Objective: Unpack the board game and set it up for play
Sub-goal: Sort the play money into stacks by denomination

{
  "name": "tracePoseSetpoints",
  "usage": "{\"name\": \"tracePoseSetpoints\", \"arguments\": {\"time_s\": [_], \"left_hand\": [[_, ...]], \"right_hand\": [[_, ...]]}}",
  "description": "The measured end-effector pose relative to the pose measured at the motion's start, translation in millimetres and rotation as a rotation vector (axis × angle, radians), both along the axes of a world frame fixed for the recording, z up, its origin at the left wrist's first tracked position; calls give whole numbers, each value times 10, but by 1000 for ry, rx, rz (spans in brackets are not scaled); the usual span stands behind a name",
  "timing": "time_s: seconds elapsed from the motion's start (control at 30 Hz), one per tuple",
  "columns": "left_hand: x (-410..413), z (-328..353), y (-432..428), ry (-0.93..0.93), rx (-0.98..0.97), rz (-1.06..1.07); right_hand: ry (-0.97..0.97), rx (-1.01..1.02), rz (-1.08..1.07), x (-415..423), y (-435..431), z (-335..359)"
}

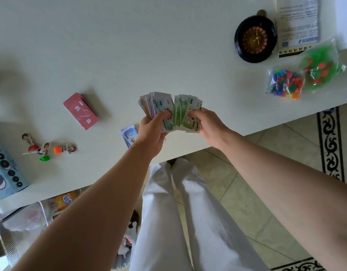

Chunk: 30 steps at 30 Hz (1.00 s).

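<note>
Play money: a fanned wad of notes, pinched at its lower edge by both hands above the near edge of the table.
Left hand: the thumb presses on the bluish, mixed half; the other fingers are hidden behind the wad.
Right hand: the thumb and curled fingers pinch the green half.
Step in hand: probably sorting the notes by colour.
Doing it well: let the right thumb slide off one colour group at a time while the left thumb clamps the rest, so the fan does not spill.
Blue notes: a small pile on the table just left of the left wrist, likely the first sorted stack; lay new stacks beside it.
Red card deck: well left of the left fingers.
Roulette wheel: well beyond the right fingers.
</note>
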<state>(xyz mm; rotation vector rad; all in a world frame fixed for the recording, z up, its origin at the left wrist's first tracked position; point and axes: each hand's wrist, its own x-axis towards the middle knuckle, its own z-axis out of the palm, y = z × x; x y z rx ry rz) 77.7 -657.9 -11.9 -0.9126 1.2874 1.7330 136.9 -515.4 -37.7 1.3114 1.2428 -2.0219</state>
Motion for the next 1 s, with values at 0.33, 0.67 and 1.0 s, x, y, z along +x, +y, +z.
{"name": "tracePoseSetpoints", "arguments": {"time_s": [0.33,0.67,1.0], "left_hand": [[-201,-8,14,35,-91,-208],[-307,-116,-54,130,-196,-341],[-387,-449,-24,309,-302,-613]], "right_hand": [[0,32,5,-106,-31,58],[79,678,346,-186,-87,20],[45,1260,934,-297,-252,-416]]}}
